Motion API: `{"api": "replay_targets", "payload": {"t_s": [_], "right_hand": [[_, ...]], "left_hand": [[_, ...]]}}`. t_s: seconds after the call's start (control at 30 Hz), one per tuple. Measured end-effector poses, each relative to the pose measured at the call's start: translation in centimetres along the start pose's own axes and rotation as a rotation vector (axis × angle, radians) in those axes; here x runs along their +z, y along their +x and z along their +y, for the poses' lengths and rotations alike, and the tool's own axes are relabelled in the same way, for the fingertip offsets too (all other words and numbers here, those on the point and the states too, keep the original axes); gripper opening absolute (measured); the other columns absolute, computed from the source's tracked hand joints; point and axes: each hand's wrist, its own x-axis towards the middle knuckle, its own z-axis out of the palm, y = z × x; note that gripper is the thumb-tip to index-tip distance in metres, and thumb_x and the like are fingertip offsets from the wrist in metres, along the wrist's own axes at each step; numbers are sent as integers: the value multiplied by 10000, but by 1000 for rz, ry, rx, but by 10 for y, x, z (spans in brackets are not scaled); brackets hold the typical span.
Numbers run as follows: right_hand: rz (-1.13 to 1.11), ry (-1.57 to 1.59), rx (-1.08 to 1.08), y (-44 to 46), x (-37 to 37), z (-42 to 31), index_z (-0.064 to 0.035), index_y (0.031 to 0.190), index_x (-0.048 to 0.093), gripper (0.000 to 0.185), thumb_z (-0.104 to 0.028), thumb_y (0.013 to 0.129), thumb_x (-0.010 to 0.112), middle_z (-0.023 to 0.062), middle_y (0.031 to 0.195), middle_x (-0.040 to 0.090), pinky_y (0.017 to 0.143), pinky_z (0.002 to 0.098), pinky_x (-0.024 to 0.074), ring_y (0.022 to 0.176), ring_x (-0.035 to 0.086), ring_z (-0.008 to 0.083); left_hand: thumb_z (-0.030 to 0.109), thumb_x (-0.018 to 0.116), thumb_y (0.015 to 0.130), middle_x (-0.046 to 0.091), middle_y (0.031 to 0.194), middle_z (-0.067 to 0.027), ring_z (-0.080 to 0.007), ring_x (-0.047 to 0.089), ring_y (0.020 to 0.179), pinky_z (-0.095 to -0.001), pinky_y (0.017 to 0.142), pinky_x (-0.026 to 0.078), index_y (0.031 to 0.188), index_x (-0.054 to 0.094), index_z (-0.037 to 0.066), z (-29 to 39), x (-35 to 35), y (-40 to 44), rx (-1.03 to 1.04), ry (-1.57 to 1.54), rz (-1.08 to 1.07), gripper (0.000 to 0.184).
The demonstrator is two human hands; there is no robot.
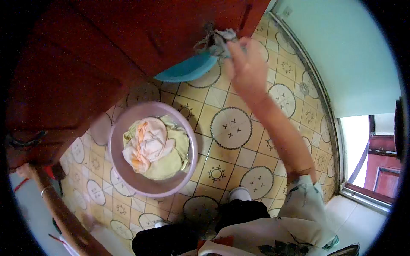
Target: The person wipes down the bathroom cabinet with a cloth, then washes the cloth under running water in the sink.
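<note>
In the head view, my right hand (249,70) is closed around a crumpled grey rag (223,40), which is against the lower part of a reddish-brown wooden door (128,42). Motion blurs the fingers and the rag a little. At the far left, my left hand (26,170) grips the door's edge, just below a dark handle (27,140); its fingers show only in part. Between my arms, a pink-purple basin (193,147) stands on the floor. In it lie a pale pink cloth (153,138) with orange patches and a pale yellow cloth (164,165).
A teal basin (188,70) stands partly hidden behind the door. Patterned yellow tiles (218,155) cover the floor around my feet. On the right are a pale green wall (341,55) and a doorway with a metal sill (367,197).
</note>
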Motion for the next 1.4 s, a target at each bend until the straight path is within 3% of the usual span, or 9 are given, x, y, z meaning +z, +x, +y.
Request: {"api": "replay_targets", "payload": {"t_s": [0.2, 0.33, 0.43, 0.57, 0.77, 0.93, 1.0, 1.13, 1.4], "right_hand": [[-299, 332, 135, -28, -1, -30, -93, 1026, 597, 294, -78, 733, 597, 129, 943, 555, 695, 342, 478, 784, 581, 272], [308, 625, 496, 19, -35, -12, -22, 954, 595, 223, -109, 749, 569, 147, 884, 540, 720, 404, 444, 787, 545, 326], [308, 237, 382, 43, -10, -17, -9, 957, 596, 187, -89, 790, 574, 120, 847, 551, 660, 320, 418, 702, 495, 230], [498, 350, 171, 48, 11, -73, -4, 962, 582, 206, -110, 784, 582, 150, 860, 521, 657, 337, 416, 756, 497, 245], [-53, 216, 81, 19, 3, -156, 52, 964, 561, 293, -73, 702, 600, 165, 924, 497, 590, 404, 497, 760, 546, 337], [-370, 923, 164, -2, 8, -153, 19, 991, 577, 285, -100, 737, 626, 132, 898, 553, 722, 352, 491, 815, 581, 285], [-202, 1077, 383, 0, -10, -142, -2, 1017, 581, 300, -102, 741, 647, 127, 921, 590, 784, 333, 467, 864, 585, 263], [450, 399, 180, 38, -28, -92, -37, 1025, 574, 370, -40, 662, 644, 132, 1009, 581, 748, 354, 473, 885, 570, 318], [160, 53, 54, 2, 17, -88, -49, 1031, 573, 395, -77, 647, 661, 114, 1087, 566, 642, 358, 477, 789, 550, 285]], "left_hand": [[313, 360, 905, 455, 1211, -170, -316, 445, 1086, -422, 926, 367, 1151, 461, -44, 1, -5, 2, 7, 7, 3, 445], [309, 359, 904, 457, 1203, -171, -317, 446, 1078, -423, 920, 367, 1142, 463, -45, 1, -11, -5, 8, 12, 23, 440], [307, 359, 903, 458, 1197, -172, -318, 446, 1073, -424, 917, 368, 1136, 464, -46, 2, -7, -1, 22, 6, 22, 435], [303, 358, 902, 460, 1188, -174, -320, 447, 1065, -424, 912, 368, 1128, 465, -47, 2, -3, -2, 44, 22, 22, 430], [297, 356, 900, 463, 1176, -176, -323, 448, 1054, -426, 904, 369, 1115, 467, -48, -3, -6, 1, 32, 23, 35, 421], [292, 355, 898, 465, 1166, -178, -325, 449, 1044, -427, 897, 369, 1104, 469, -50, 0, -11, 6, 35, 31, 47, 415], [290, 355, 898, 466, 1162, -179, -326, 450, 1041, -427, 895, 370, 1100, 469, -50, -1, -13, 6, 40, 33, 54, 412], [286, 354, 897, 468, 1154, -181, -327, 450, 1033, -428, 890, 370, 1092, 471, -51, -3, -11, 7, 47, 32, 59, 407], [278, 352, 894, 472, 1138, -184, -331, 452, 1018, -429, 880, 371, 1075, 473, -53, -8, -7, 13, 77, 49, 66, 396]]}}
